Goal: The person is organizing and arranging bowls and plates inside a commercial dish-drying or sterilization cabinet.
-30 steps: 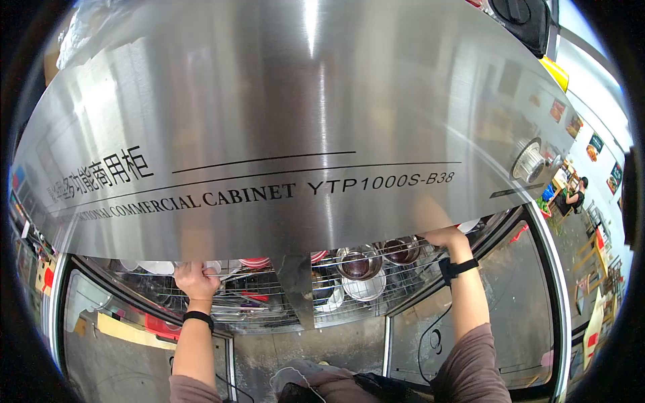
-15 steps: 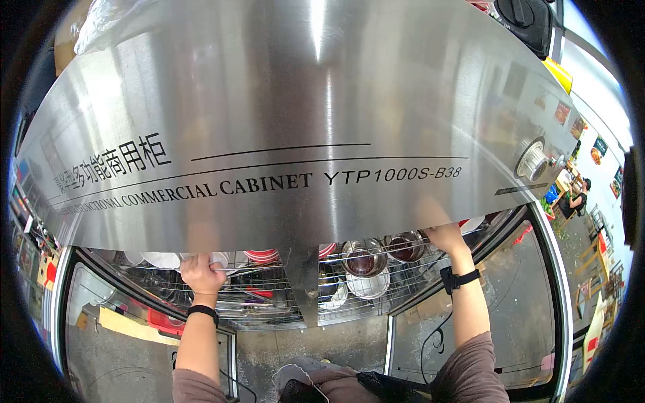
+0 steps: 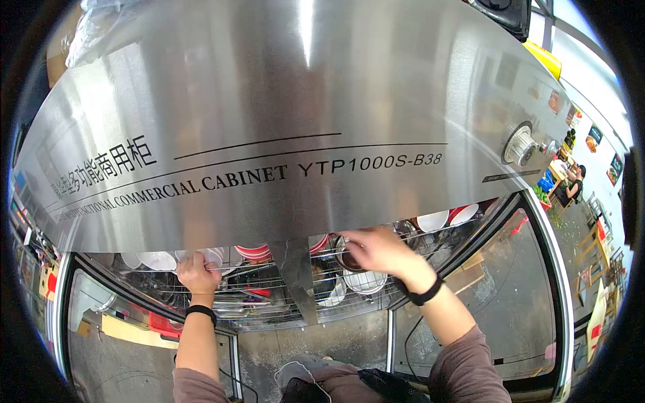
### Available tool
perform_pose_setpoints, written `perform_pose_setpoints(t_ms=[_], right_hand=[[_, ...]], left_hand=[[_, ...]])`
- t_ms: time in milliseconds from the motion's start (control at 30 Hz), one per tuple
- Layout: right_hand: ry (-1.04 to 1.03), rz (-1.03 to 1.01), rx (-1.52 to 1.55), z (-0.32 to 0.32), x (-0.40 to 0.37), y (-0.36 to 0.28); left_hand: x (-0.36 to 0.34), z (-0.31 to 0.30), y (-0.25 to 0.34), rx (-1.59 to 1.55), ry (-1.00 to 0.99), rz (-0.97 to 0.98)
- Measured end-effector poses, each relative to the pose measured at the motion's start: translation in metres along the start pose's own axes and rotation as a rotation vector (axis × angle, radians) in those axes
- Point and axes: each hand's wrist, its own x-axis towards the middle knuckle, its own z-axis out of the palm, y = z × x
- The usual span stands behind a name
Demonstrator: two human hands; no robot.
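Note:
A steel cabinet (image 3: 222, 87) with black lettering fills the upper view, its doors standing open below. My left hand (image 3: 197, 272) is closed around the front rail of the wire rack (image 3: 248, 269) inside, right beside white bowls (image 3: 158, 260). My right hand (image 3: 386, 252) reaches leftward over the rack with fingers stretched out, overlapping a dark-looking bowl (image 3: 349, 260). Below that bowl lies a white dish (image 3: 367, 283). Red-and-white bowls (image 3: 252, 252) sit near the middle of the rack, partly hidden by the cabinet front.
Glass doors (image 3: 500, 295) with dark frames flank me on both sides. A steel divider (image 3: 295, 275) splits the opening. On the right front is a round dial (image 3: 521, 148). Far right, a person (image 3: 573, 188) sits by a table. A cable (image 3: 408, 342) hangs near the right door.
My right hand has left the rack's right end and moved left over the bowls. My left hand stays on the rack. The view has shifted slightly, and more bowls show at right.

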Motion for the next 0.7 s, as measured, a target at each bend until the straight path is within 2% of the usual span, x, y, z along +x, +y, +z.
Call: perform_pose_setpoints(t_ms=[100,133,233,367,467,700], right_hand=[[-0.055,-0.149,-0.04,0.031,0.024,-0.01],[-0.056,-0.132,-0.066,0.038,0.03,-0.012],[-0.273,0.002,-0.115,0.038,0.038,-0.012],[-0.161,0.052,-0.053,0.049,0.039,-0.002],[-0.163,0.097,-0.014,0.051,0.037,0.003],[0.161,0.02,0.246,0.048,0.015,0.02]], left_hand=[[0.001,-0.001,0.0,0.008,0.016,0.032],[0.001,-0.001,-0.001,0.009,0.005,0.025],[0.0,0.001,-0.002,0.017,0.011,0.031],[0.003,-0.002,0.001,0.004,0.013,0.035],[0.001,0.0,0.0,0.011,0.0,0.022],[-0.001,0.0,0.001,0.01,-0.026,-0.009]])
